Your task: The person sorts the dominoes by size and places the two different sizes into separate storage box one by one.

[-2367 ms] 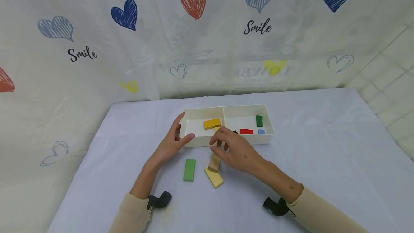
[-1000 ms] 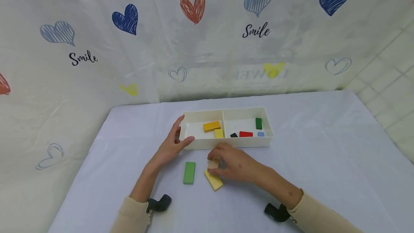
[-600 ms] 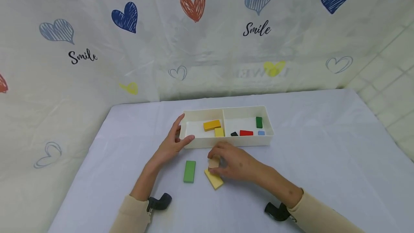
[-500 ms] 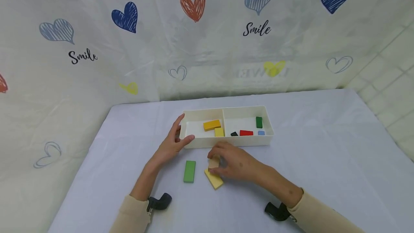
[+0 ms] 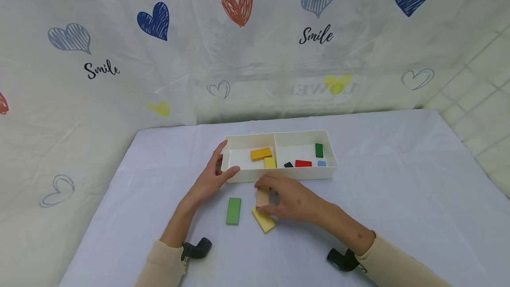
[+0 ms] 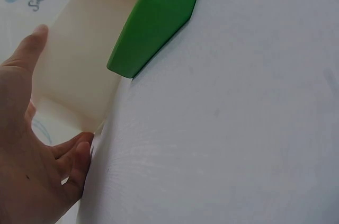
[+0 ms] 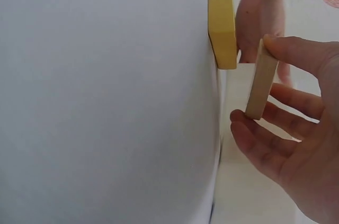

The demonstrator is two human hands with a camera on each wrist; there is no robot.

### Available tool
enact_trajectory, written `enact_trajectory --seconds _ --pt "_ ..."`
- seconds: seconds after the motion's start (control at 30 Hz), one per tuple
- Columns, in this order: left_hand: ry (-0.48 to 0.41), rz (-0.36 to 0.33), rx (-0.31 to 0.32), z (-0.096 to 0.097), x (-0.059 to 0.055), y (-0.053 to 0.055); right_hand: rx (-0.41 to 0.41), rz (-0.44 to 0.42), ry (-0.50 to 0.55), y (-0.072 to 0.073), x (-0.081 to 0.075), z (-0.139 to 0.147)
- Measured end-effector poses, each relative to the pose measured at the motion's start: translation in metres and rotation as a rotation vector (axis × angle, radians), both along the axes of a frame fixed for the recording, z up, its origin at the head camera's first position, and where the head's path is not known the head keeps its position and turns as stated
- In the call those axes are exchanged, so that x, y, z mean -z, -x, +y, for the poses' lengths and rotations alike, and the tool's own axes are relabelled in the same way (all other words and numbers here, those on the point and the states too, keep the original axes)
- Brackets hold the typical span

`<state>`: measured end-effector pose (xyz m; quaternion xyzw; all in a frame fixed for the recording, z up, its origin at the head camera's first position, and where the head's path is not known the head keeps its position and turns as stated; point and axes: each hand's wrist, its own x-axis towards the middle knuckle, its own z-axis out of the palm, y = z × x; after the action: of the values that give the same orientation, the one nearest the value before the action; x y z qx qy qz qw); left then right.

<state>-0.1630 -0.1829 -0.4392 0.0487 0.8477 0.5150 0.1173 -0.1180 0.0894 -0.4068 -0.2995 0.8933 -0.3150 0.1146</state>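
My right hand (image 5: 292, 198) pinches a plain wooden block (image 7: 262, 83) end to end between thumb and fingertips, in front of the white two-part box (image 5: 307, 173). In the right wrist view it is apart from the pale yellow block (image 5: 264, 221), which lies on the table just below. At the box's left end my left hand (image 5: 209, 178) holds on, thumb at the front wall and index finger by the back corner. A light green block (image 5: 233, 211) lies flat between the two forearms. It looms large in the left wrist view.
Inside the box's left compartment are an orange-yellow block (image 5: 260, 154) and a small yellow block (image 5: 269, 163). The right compartment has a red block (image 5: 303, 163), a dark green block (image 5: 319, 150), a blue piece (image 5: 322, 163) and a black piece (image 5: 288, 164). A printed curtain hangs behind the table.
My right hand has come down from above the box's front wall, taken hold of the wooden block and raised it slightly off the pale yellow one. The left hand has stayed put.
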Motion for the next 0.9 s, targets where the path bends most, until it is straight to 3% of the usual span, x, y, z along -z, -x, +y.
enact_trajectory --seconds 0.4,0.9 --pt "0.010 0.000 0.001 -0.0005 0.0017 0.0014 0.003 0.117 0.070 -0.0006 -0.0043 0.0006" --pt "0.027 0.008 -0.004 -0.0003 0.0017 0.0012 0.030 0.133 0.135 -0.0004 -0.0052 -0.0005"
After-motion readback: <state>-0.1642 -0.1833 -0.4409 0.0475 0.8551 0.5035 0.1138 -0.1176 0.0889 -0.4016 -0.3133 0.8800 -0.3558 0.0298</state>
